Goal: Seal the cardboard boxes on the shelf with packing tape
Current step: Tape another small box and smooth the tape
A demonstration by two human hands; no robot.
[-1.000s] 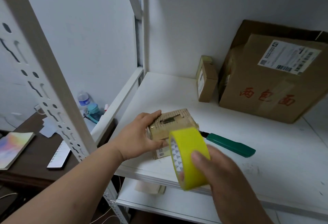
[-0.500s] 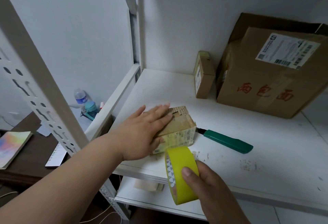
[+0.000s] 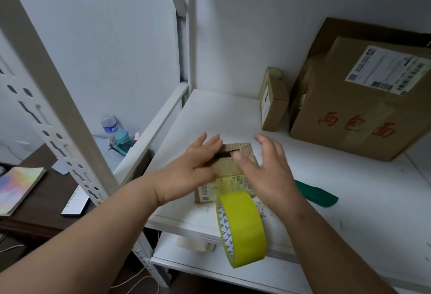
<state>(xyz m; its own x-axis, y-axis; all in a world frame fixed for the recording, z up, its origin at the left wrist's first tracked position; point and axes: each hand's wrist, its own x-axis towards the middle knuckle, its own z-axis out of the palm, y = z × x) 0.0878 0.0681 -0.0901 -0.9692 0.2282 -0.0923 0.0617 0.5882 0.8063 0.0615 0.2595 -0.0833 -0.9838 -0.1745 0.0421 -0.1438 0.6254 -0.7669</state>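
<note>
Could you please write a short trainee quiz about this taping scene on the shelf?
1. True or false: the right hand grips the yellow roll of packing tape.
2. What is the roll's tape strip stuck to? A) the small brown cardboard box B) the large brown cardboard box with red characters C) the green-handled cutter
3. Which hand presses the small box's left side?

Key: 1. False; the roll hangs by its strip, both hands open. 2. A. 3. The left hand.
</note>
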